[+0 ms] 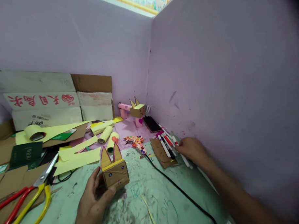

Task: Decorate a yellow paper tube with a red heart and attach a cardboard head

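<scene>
In my left hand (93, 199) is a small cardboard box head (116, 174) with two pointed, purple-edged ears, drawn eyes and a yellow strip along its top edge. My thumb presses its lower front and the fingers curl behind its left side. My right hand (192, 149) reaches to the pile of markers (164, 146) by the right wall, its fingers closed at a white marker (174, 140) with a red end; the fingertips partly cover it. Beneath the pile lies a piece of brown cardboard (157, 152).
A floral glue gun (138, 143) trails a black cord (176, 186) across the green tabletop. Large scissors (41, 184) lie at left among yellow paper strips (77, 160) and paper rolls (105, 134). A phone (152, 124) and a pink animal figure (138, 110) occupy the corner.
</scene>
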`<state>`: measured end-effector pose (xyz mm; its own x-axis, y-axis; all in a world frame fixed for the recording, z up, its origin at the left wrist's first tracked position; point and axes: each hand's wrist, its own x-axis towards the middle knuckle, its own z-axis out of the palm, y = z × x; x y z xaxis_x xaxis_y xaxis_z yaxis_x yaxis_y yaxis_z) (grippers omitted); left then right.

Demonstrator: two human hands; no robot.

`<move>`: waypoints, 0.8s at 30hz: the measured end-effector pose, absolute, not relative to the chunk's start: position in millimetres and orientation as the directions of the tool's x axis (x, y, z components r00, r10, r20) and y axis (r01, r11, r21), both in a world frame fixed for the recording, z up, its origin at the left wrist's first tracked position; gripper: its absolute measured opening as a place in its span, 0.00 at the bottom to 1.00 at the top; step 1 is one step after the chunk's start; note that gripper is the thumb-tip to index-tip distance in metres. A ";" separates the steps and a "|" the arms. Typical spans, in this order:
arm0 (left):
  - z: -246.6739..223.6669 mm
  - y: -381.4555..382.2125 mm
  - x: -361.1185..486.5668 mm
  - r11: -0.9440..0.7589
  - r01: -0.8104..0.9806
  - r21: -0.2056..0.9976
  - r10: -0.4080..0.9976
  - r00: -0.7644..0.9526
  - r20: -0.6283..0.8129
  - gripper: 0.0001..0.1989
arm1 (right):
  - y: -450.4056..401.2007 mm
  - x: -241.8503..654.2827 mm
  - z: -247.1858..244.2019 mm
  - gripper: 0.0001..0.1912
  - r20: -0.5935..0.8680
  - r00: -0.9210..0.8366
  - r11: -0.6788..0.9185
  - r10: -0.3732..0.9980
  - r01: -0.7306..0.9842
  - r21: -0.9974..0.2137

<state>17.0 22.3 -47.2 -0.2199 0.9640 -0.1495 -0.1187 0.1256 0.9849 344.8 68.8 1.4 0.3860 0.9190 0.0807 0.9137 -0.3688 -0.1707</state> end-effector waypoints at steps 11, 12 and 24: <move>-49.4 17.1 15.0 0.034 0.343 0.939 0.954 -0.290 0.072 0.40 | -9.7 282.0 6.9 0.14 -0.074 -0.073 -0.035 0.995 0.438 -0.898; -47.2 14.3 13.8 -0.003 0.420 0.908 0.940 -0.309 0.146 0.39 | -15.5 273.3 5.3 0.15 -0.120 -0.116 -0.072 0.986 0.357 -0.931; -42.4 3.6 33.1 -0.872 0.466 -0.147 0.170 0.571 0.803 0.19 | -37.6 238.6 -6.0 0.12 -0.313 -0.456 -0.148 0.833 0.362 -0.920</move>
<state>33.1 3.6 -42.4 0.5712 0.1698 0.8031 0.4662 -0.8723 -0.1472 238.6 -37.6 -6.0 -0.4555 0.8334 -0.3131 0.3624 -0.1476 -0.9202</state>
